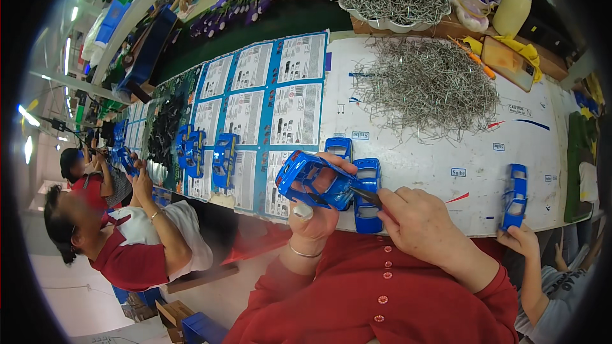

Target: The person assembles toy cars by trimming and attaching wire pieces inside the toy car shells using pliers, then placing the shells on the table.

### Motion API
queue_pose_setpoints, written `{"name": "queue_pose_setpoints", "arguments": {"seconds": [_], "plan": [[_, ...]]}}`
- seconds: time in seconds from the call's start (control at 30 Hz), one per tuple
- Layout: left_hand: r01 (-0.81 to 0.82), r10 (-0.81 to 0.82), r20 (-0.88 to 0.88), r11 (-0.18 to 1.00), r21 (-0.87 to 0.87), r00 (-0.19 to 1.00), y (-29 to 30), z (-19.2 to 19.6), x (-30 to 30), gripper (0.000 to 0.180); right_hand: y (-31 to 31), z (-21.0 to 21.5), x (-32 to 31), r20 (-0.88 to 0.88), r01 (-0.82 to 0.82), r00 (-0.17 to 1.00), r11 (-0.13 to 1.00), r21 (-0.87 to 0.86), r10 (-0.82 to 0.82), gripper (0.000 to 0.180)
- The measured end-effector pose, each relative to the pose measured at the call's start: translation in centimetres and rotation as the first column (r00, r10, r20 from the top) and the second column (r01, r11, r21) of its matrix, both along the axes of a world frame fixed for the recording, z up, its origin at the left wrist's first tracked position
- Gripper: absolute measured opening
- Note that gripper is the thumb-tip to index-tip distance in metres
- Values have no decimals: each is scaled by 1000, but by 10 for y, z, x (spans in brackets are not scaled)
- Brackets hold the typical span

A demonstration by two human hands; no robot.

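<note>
My left hand [313,222] grips a blue toy car body [298,177], tilted so that its hollow window openings show. The thumb, with a pale wrap or cap on it, lies under the shell and fingers show through it. In my right hand [417,222] is a dark, narrow, pointed tool [368,197]. Its tip meets the near end of the car body; whether it is tweezers or pliers I cannot tell. Right beside them on the table lie another blue car body [368,222] and a smaller-looking blue shell [338,146], partly covered by my hand and the held car.
Loose thin metal pins [433,92] are heaped ahead, below a heaped white bowl [382,23]. An orange-handled tool [481,65], a phone [508,62] and a squeeze bottle [513,7] lie beyond. Co-workers sit left; at right another person's hand [521,239] touches a blue car [514,196].
</note>
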State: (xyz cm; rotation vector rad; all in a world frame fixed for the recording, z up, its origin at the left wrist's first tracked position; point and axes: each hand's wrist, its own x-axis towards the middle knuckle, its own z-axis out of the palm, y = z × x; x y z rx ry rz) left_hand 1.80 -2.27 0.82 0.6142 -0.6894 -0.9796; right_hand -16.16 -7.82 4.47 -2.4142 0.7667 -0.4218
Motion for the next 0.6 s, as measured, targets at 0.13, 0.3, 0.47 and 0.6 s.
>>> {"name": "queue_pose_setpoints", "arguments": {"seconds": [0.13, 0.3, 0.47, 0.6], "plan": [[25, -24, -39, 1000, 18, 999, 1, 2, 2, 61, 0, 2, 0, -16, -5, 1000, 1000, 5, 5, 29], [10, -10, -23, 1000, 21, 1000, 1, 7, -3, 50, -1, 3, 1, -28, -12, 1000, 1000, 11, 12, 29], [-84, 60, 108, 968, 236, 992, 2, -7, 4, 53, -1, 2, 2, -39, -15, 999, 1000, 11, 16, 28], [-134, 111, 93, 942, 309, 989, 0, -2, -1, 48, -1, -2, 4, 5, -20, 1000, 999, -37, 20, 20]]}}
